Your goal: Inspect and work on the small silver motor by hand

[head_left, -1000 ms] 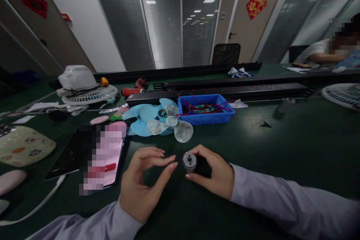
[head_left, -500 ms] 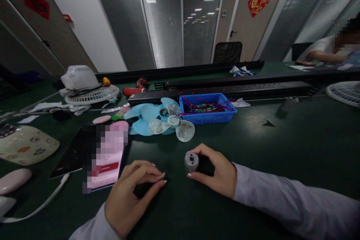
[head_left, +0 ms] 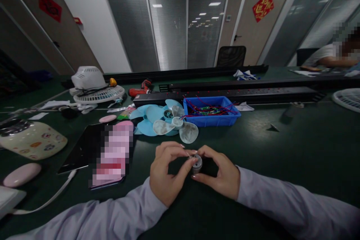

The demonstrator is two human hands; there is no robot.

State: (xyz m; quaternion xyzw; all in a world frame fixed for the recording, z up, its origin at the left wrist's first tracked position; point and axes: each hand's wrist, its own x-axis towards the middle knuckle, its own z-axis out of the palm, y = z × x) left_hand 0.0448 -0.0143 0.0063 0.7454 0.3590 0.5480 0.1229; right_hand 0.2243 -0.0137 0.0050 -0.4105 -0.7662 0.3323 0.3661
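Note:
A small grey metal cylinder (head_left: 197, 163), with holes in its round top, stands upright on the dark green table. My right hand (head_left: 222, 172) grips its side between thumb and fingers. From the left, my left hand (head_left: 171, 168) reaches over the cylinder with thumb and fingertips pinched at its top. Whatever those fingertips hold is too small to make out. Light blue fan blades (head_left: 152, 116) and a whitish fan blade (head_left: 188, 132) lie just beyond my hands.
Behind the hands sits a blue bin (head_left: 213, 120) with wires and circuit boards. Left are a phone (head_left: 112, 153), a black tablet (head_left: 81, 146), a patterned pot-like object (head_left: 36, 140) and a white fan part (head_left: 90, 78). A red drill (head_left: 140, 89) lies farther back. Someone sits at far right.
My left hand has moved right and up, from beside the cylinder to its top. My right hand keeps its grip on the cylinder. The view has shifted slightly.

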